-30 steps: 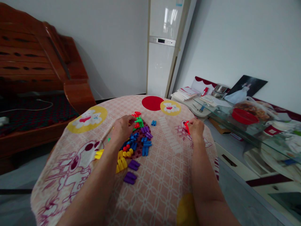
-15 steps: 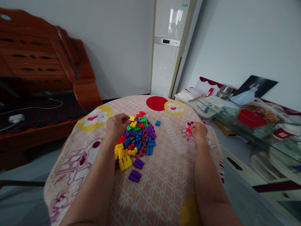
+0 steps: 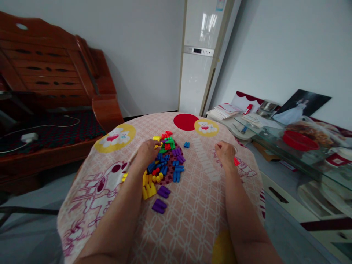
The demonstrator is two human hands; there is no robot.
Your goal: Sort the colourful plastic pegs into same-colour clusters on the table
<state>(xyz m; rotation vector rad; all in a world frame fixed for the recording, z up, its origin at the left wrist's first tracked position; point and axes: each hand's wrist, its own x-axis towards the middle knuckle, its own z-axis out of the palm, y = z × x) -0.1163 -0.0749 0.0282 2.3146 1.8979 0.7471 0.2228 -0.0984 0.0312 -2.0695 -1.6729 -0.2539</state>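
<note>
My left hand [image 3: 148, 152] is over the left side of a pile of coloured plastic building blocks, fingers curled down among them; what they pinch, if anything, is hidden. Beside its fingertips are a yellow block [image 3: 157, 138] and green blocks [image 3: 171, 142]. My right hand [image 3: 226, 151] hovers at the right of the table, its fingers drawn together with nothing visible in them. A red block [image 3: 236, 160] lies on the cloth just right of that wrist. Blue blocks [image 3: 178, 173], purple blocks [image 3: 159, 206] and a yellow block [image 3: 149, 190] lie nearer me.
A patterned cloth [image 3: 192, 220] covers the round table. To the right stands a glass-topped cabinet [image 3: 275, 146] with papers and a red bowl [image 3: 300, 140]. A wooden bench [image 3: 107, 110] is at the left, a tall white appliance [image 3: 196, 80] behind.
My right hand has let go of the red block, which now lies on the cloth, and has shifted left. My left hand has moved right, further over the pile.
</note>
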